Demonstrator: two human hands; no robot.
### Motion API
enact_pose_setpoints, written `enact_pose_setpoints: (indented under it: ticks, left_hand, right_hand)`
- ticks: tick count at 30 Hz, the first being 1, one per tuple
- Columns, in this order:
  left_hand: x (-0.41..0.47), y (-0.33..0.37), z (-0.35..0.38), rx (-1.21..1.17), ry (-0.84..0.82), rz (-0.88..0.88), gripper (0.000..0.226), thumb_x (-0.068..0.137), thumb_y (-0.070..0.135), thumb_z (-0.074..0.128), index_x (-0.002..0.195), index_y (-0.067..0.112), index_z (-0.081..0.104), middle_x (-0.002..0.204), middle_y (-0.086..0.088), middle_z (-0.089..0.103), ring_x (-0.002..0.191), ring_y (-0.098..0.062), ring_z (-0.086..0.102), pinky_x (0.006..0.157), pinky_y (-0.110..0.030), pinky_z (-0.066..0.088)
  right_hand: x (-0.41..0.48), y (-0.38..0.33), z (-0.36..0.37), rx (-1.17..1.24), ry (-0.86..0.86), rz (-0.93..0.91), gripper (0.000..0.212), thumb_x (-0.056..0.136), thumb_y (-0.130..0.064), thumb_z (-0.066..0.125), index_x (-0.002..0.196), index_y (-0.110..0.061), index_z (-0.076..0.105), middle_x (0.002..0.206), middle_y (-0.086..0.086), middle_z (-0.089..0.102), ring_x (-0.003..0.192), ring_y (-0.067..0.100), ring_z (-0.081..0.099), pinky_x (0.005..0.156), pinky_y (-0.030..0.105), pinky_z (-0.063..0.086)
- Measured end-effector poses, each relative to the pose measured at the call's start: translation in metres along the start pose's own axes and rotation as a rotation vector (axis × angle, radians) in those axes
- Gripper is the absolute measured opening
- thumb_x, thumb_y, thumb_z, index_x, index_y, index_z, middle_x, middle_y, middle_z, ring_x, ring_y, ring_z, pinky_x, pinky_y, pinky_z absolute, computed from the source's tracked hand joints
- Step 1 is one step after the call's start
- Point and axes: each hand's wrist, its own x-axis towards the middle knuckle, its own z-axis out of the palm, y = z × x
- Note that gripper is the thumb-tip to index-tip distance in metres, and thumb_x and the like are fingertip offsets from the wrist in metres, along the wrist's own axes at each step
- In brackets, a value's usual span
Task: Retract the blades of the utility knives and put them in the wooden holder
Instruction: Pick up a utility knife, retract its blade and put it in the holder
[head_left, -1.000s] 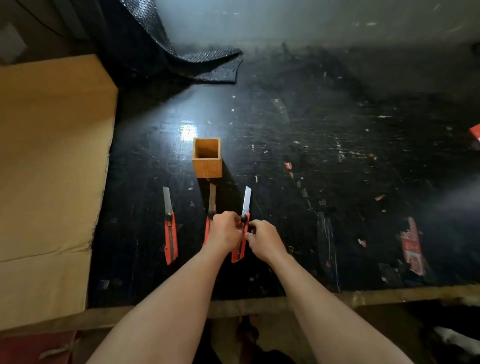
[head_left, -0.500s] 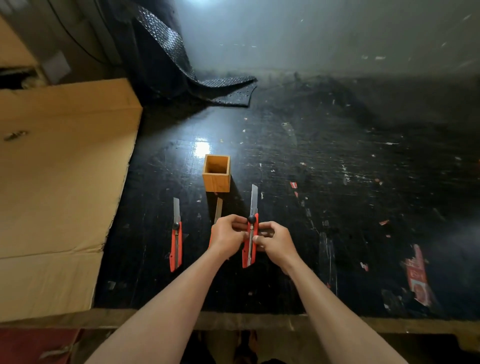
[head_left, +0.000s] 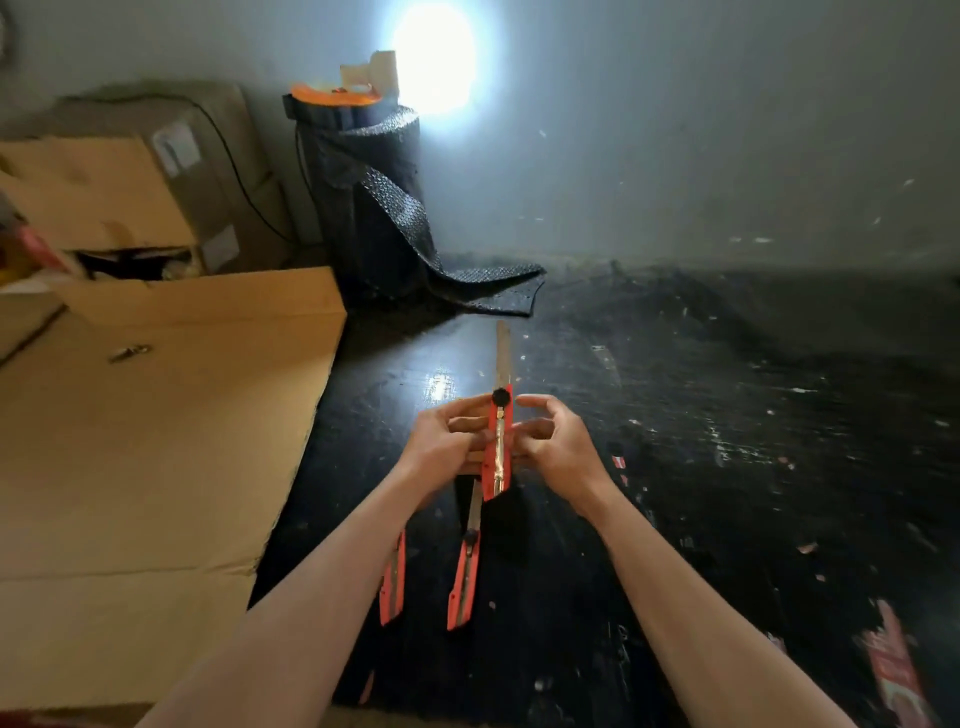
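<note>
I hold a red utility knife (head_left: 497, 452) upright above the black table (head_left: 727, 426), its blade fully out and pointing away from me. My left hand (head_left: 441, 441) grips the handle from the left. The fingers of my right hand (head_left: 561, 447) touch its right side, thumb raised near the black lock knob. Two more red knives lie below with blades out: one (head_left: 464, 582) between my forearms, the other (head_left: 393, 582) partly under my left forearm. The wooden holder is hidden behind my hands.
A large cardboard sheet (head_left: 156, 441) covers the table's left side, with cardboard boxes (head_left: 130, 197) behind it. A roll of black mesh (head_left: 363, 208) stands at the back by the wall. Red paper scraps (head_left: 893, 670) lie at the near right.
Both hands have lifted the knife off the table toward my face. The camera has tilted up, so the wall and mesh roll now show and the holder is hidden.
</note>
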Motion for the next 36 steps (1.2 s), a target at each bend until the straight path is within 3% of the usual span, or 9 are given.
enact_pose_setpoints:
  ticks: [4,7,12,15,18,24,28,33,36]
  left_hand:
    - [0.004,0.038,-0.015,-0.045,-0.002,0.058,0.055,0.091,-0.021,0.057,0.137,0.008,0.063,0.102,-0.014,0.08,0.08,-0.023,0.08,0.065,-0.038,0.066]
    - [0.005,0.064,-0.022,-0.029,-0.035,0.109,0.056,0.091,-0.023,0.052,0.137,0.007,0.063,0.101,-0.01,0.081,0.084,-0.023,0.081,0.064,-0.037,0.065]
    - [0.005,0.09,-0.025,-0.016,-0.045,0.181,0.045,0.093,-0.012,0.062,0.133,0.009,0.066,0.093,-0.003,0.083,0.083,-0.019,0.081,0.06,-0.032,0.063]
    - [0.01,0.098,-0.026,-0.042,-0.018,0.184,0.047,0.093,-0.01,0.065,0.135,0.01,0.066,0.095,-0.005,0.083,0.082,-0.019,0.081,0.06,-0.031,0.063]
    - [0.013,0.102,-0.027,-0.059,-0.021,0.179,0.045,0.094,-0.012,0.063,0.133,0.009,0.067,0.094,-0.001,0.083,0.079,-0.016,0.081,0.057,-0.028,0.062]
    - [0.022,0.101,-0.028,-0.059,-0.001,0.161,0.043,0.095,-0.011,0.062,0.131,0.012,0.069,0.092,0.001,0.082,0.079,-0.016,0.081,0.058,-0.03,0.063]
    - [0.025,0.098,-0.026,-0.062,0.008,0.151,0.042,0.094,-0.006,0.065,0.13,0.015,0.07,0.096,-0.002,0.083,0.083,-0.018,0.082,0.061,-0.032,0.064]
    - [0.03,0.099,-0.025,-0.036,0.052,0.177,0.043,0.094,-0.006,0.066,0.132,0.014,0.069,0.108,-0.009,0.08,0.085,-0.019,0.081,0.063,-0.033,0.065]
    - [0.031,0.1,-0.024,-0.012,0.066,0.201,0.043,0.095,-0.004,0.066,0.134,0.013,0.067,0.11,-0.008,0.078,0.082,-0.015,0.081,0.062,-0.031,0.065]
  right_hand:
    - [0.02,-0.036,0.008,-0.061,0.01,-0.188,0.042,0.099,-0.008,0.065,0.137,-0.022,0.055,0.106,0.017,0.076,0.088,0.026,0.08,0.076,0.038,0.066]
    - [0.034,-0.058,0.011,-0.182,0.052,-0.244,0.038,0.102,-0.014,0.062,0.137,-0.026,0.059,0.111,0.011,0.076,0.095,0.022,0.078,0.082,0.041,0.066]
    - [0.044,-0.089,0.012,-0.251,0.068,-0.289,0.023,0.104,-0.017,0.057,0.124,-0.026,0.066,0.116,0.007,0.073,0.097,0.017,0.074,0.069,0.019,0.062]
    - [0.046,-0.094,0.013,-0.279,0.062,-0.318,0.019,0.104,-0.022,0.058,0.118,-0.03,0.068,0.123,0.003,0.072,0.106,0.018,0.07,0.072,0.019,0.061]
    - [0.047,-0.091,0.014,-0.273,0.072,-0.312,0.023,0.102,-0.02,0.06,0.124,-0.023,0.069,0.127,0.005,0.071,0.111,0.021,0.07,0.077,0.022,0.061]
    - [0.042,-0.081,0.012,-0.184,0.045,-0.258,0.021,0.101,-0.012,0.062,0.119,-0.021,0.066,0.118,0.004,0.072,0.104,0.023,0.074,0.075,0.02,0.063]
    - [0.04,-0.073,0.007,-0.204,0.013,-0.24,0.021,0.1,-0.008,0.063,0.119,-0.015,0.068,0.117,0.005,0.073,0.103,0.023,0.075,0.084,0.032,0.065]
    - [0.034,-0.066,0.006,-0.228,-0.026,-0.219,0.02,0.098,-0.007,0.065,0.112,-0.02,0.068,0.111,0.0,0.074,0.104,0.022,0.074,0.088,0.042,0.065]
    - [0.033,-0.068,0.008,-0.28,-0.012,-0.233,0.023,0.099,-0.009,0.065,0.115,-0.025,0.066,0.111,-0.007,0.071,0.105,0.018,0.072,0.091,0.036,0.063]
